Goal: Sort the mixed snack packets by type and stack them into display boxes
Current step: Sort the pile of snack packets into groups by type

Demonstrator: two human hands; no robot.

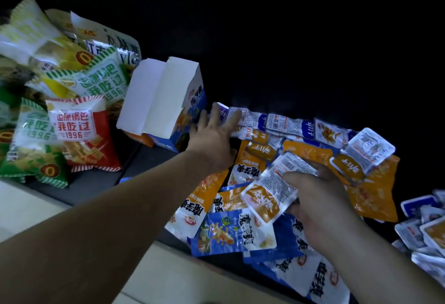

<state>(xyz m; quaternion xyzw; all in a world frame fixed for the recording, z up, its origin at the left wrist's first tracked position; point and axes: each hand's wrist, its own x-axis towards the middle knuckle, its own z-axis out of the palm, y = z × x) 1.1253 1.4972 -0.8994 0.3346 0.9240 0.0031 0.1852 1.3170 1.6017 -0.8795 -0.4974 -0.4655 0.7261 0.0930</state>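
Presently — right hand [320, 198] pinched orange packet [269, 193]; left hand [212, 135] spread on blue packets [307, 127] by display box [163, 96] — matching colours first seemed wise.

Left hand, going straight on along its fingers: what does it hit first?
Likely the row of small blue-and-white packets: the left hand points up and slightly right, fingertips at the row's near end. The display box lies just left of that line. Depth is unclear.
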